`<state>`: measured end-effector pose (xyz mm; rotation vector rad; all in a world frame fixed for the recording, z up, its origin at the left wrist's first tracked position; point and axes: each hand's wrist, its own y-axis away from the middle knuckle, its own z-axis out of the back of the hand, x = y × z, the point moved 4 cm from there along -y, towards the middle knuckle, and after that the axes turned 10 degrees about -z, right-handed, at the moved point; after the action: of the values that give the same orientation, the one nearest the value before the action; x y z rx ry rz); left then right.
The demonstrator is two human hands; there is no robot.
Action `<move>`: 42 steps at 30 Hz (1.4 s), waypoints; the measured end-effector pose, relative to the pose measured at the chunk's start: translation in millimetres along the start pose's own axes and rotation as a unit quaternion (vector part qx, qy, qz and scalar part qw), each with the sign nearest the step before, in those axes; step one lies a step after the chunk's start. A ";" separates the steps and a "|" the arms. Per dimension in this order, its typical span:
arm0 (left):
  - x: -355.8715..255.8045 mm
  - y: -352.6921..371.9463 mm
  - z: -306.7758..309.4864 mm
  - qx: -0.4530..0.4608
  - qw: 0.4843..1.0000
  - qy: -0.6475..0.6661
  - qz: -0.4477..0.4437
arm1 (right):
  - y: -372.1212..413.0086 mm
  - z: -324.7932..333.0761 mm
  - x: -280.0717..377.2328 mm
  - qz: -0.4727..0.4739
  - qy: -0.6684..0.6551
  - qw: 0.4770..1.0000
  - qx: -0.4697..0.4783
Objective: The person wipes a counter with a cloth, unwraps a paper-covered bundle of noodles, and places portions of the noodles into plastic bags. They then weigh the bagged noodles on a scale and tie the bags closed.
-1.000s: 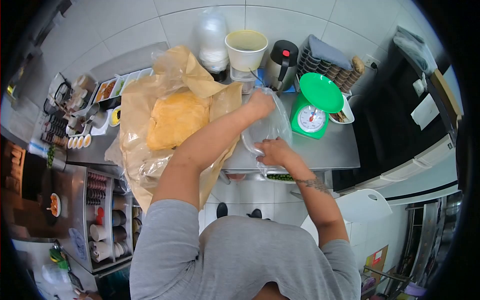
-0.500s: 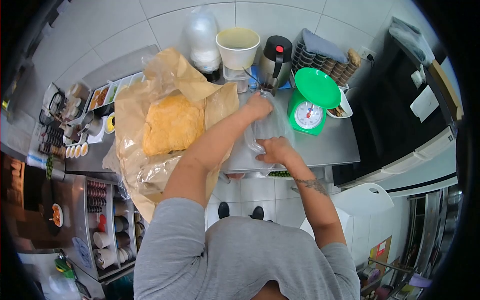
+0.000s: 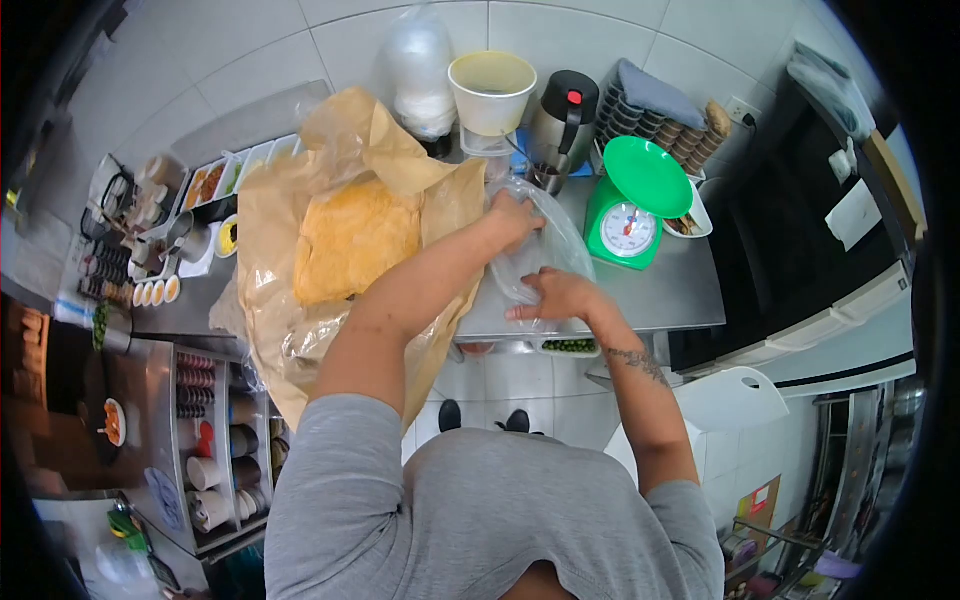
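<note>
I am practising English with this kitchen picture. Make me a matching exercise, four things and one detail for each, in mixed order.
1. Bright green scale
2. Orange-yellow slab
3. Clear plastic bag
4. Black-and-silver flask

A. lies at the left hand and right hand
B. has a red button on top
C. shows a round white dial
D. rests on brown paper

Pairs: 1-C, 2-D, 3-A, 4-B

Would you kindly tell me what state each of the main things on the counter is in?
Clear plastic bag: lying loosely, partly under both hands.
Brown paper: spread open, creased.
Yellow-orange block: uncovered on top, resting on the paper.
Green scale: upright, nothing on its pan.
Pale tub: upright, open at the top.
Steel jug: upright; whether its lid is sealed, I cannot tell.
Eggs: cut, yolks showing.
</note>
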<state>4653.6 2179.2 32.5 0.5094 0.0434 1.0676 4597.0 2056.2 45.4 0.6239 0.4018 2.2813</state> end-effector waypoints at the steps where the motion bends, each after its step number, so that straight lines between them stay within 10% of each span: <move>1: 1.2 0.4 -0.2 0.014 1.000 -0.003 -0.003 | -8.2 1.3 -7.3 -0.018 -0.060 0.998 -0.003; 14: -10.1 19.2 10.5 -0.192 0.980 0.041 -0.036 | -21.9 5.2 -9.4 0.010 -0.116 0.985 -0.126; 21: -21.5 15.6 49.6 -0.418 0.853 0.313 0.013 | 38.9 42.4 -133.5 -0.342 -0.209 0.790 -0.463; 24: -35.3 -29.6 53.3 -0.419 0.858 0.290 0.066 | 11.6 34.8 -191.9 -0.195 -0.274 0.748 -0.572; 33: -79.7 -54.5 51.6 -0.272 0.908 0.295 0.117 | 16.6 3.6 -184.0 -0.113 -0.379 0.774 -0.494; 42: -62.9 144.7 28.0 -0.447 0.822 0.316 0.155 | 81.9 12.7 -124.9 -0.113 -0.224 0.760 -0.599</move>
<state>4510.9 2170.3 104.8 -0.7319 0.0372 1.3956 4634.8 1911.4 53.6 0.3483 -1.0999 1.5865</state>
